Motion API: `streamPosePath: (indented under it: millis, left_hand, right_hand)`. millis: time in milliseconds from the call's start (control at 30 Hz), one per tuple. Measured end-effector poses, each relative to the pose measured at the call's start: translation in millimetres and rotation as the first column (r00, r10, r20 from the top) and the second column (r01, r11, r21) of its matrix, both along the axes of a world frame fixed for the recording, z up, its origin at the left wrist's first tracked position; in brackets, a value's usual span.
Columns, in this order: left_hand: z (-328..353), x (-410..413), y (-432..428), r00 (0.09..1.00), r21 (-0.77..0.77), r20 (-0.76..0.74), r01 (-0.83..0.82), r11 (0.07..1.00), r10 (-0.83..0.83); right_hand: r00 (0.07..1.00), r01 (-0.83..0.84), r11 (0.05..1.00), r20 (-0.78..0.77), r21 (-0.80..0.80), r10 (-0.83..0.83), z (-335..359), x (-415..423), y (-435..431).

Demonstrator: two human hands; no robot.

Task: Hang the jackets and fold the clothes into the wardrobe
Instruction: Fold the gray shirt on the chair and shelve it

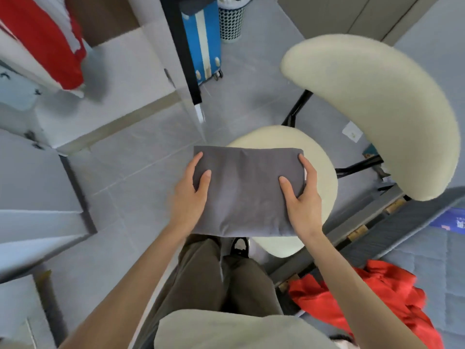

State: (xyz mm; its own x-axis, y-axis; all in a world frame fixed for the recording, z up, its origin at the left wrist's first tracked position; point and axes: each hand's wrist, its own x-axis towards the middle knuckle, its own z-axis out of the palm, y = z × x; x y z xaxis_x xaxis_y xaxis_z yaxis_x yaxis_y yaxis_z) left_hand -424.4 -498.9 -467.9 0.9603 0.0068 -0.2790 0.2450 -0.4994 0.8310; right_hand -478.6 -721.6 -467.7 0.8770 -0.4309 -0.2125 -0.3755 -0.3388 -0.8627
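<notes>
Nothing legible on my head-camera feed.
The only lettering I can find is white print on a blue item [450,220] at the right edge of the view. It is blurred and cut off by the frame, so I cannot read a single word or number.

Your light's bright and even, soft shadows only. Motion blur smears the shelves [37,172] left of your left hand [187,197]; fisheye bends the chair [377,109] beyond your right hand [305,200]. The cloth [246,192] between them is sharp.

Bedroom, wardrobe [75,79], bed [415,253], suitcase [201,41]
</notes>
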Motion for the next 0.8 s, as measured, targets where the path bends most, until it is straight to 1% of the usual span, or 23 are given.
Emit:
streamPosePath:
  millis: [200,333,433,567,667,800]
  left_hand:
    - [71.5,-13.1,74.1,0.975,-0.005,0.089,-0.203,0.979,0.203]
    - [120.3,-19.5,125.7,0.939,-0.018,0.172,-0.300,0.954,0.299]
    - [155.5,-19.6,169.1,0.913,0.005,0.211,-0.358,0.934,0.349]
    - [205.3,-9.9,233.2,0.885,0.026,0.305,-0.378,0.926,0.353]
    - [247.5,6.6,283.3,0.871,0.045,0.375,-0.357,0.933,0.316]
    - [311.4,34.0,339.7,0.825,0.032,0.497,-0.328,0.944,0.270]
  right_hand:
    - [0.972,-0.210,0.977,0.113,0.044,0.204,74.8,28.7,62.5]
    - [0.935,-0.324,0.945,0.168,0.041,0.313,118.5,48.5,114.7]
    - [0.890,-0.408,0.911,0.247,0.052,0.384,149.0,63.1,158.2]
    - [0.845,-0.466,0.883,0.322,0.049,0.428,194.6,81.6,221.2]
    - [0.817,-0.491,0.869,0.375,0.057,0.437,231.5,99.4,265.2]
    - [0.762,-0.534,0.842,0.474,0.074,0.442,289.4,131.3,314.5]
